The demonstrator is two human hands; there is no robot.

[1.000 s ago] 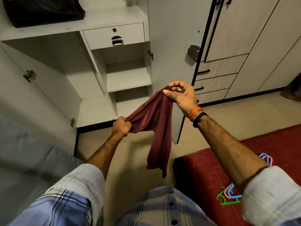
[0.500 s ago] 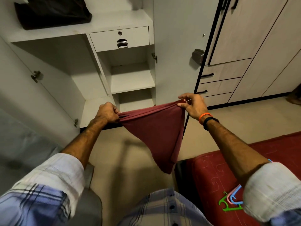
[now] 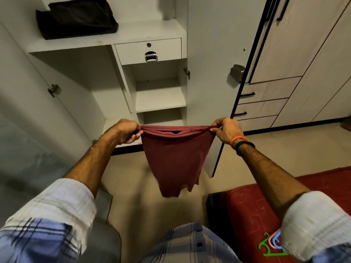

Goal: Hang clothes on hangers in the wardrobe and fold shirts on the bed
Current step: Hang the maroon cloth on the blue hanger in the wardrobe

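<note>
Plainly, left hand (image 3: 126,132) and right hand (image 3: 226,130) each grip the maroon shirt's (image 3: 176,160) hem (probably; no readable label).

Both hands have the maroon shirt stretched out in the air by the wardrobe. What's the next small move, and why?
Probably carry it right and lower it flat onto the bed. The left hand and right hand grip the maroon shirt by opposite ends of one edge, so it hangs spread and clear of the floor. The bed lies just right, with hangers farther along.
</note>
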